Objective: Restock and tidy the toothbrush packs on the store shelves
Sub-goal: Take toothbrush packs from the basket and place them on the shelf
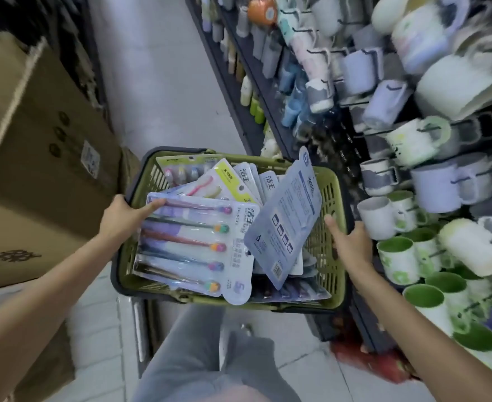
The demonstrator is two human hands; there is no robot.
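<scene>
A green plastic basket (333, 288) is held in front of me, full of several toothbrush packs. On top at the left lies a five-brush pack (192, 245) with colourful heads. A blue-grey pack (288, 216) stands tilted, back side up, toward the right. More white packs (256, 181) lie behind them. My left hand (125, 214) grips the basket's left rim, fingers resting on the five-brush pack. My right hand (352, 242) grips the basket's right rim, thumb inside.
Shelf hooks on the right carry many cups and mugs (398, 256) in white, lilac and green. A large cardboard box (44, 158) stands at the left. The tiled aisle floor (157, 76) runs ahead. My grey trouser leg (192, 343) is below the basket.
</scene>
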